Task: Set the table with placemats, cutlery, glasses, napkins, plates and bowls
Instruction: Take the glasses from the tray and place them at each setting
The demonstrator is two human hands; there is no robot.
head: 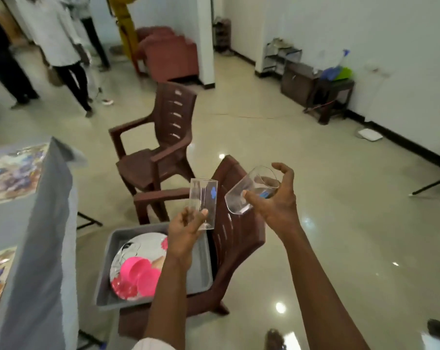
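Clear glass fills both hands. The left hand [186,232] curls its fingers and thumb round the lower part of a tall clear glass tumbler [203,198] with a small blue mark, holding it upright. The right hand [277,202] grips a second clear glass tumbler [240,197], which is tilted so its thick base points down-left toward the first; the two glasses are near each other but apart.

Below the left hand, a grey plastic tray [201,272] sits on the seat of a brown plastic armchair [236,223]. It holds a white round plate with pink flowers [143,246] and bright pink plastic bowls [143,272] lying on the plate. At the left, flower-printed placemats [12,170] lie on a grey-clothed table [45,223].
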